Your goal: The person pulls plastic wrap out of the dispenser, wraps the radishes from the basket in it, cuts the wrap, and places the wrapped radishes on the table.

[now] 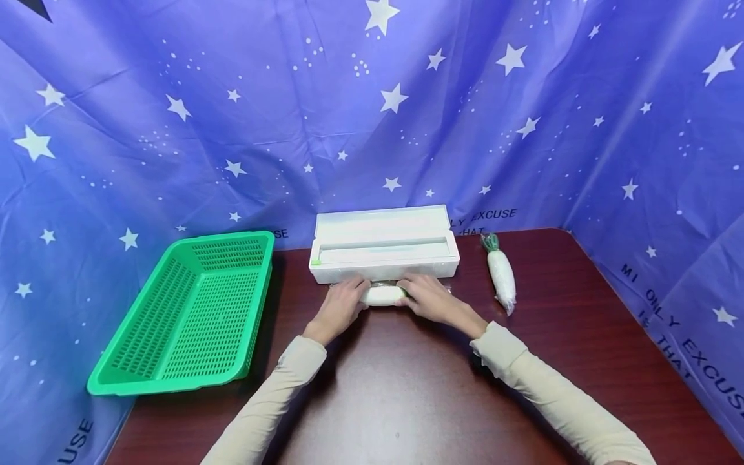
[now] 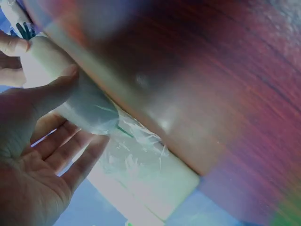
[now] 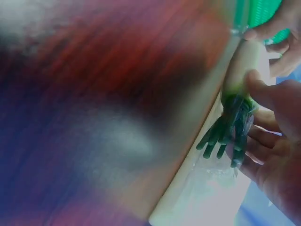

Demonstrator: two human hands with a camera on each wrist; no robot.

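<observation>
Both hands hold a white radish lying crosswise just in front of a white cling film dispenser. My left hand grips the left end, its thumb on the near side and its fingers beyond. On the leafy end, my right hand grips in the same way. Cut green stems show at that end in the right wrist view. Clear cling film sticks out past the radish's tip in the left wrist view. How far the film goes round the radish I cannot tell.
The dispenser's lid stands open against the starry curtain. A green plastic basket sits at the left of the dark red table. Right of the dispenser lies another white radish, wrapped in film.
</observation>
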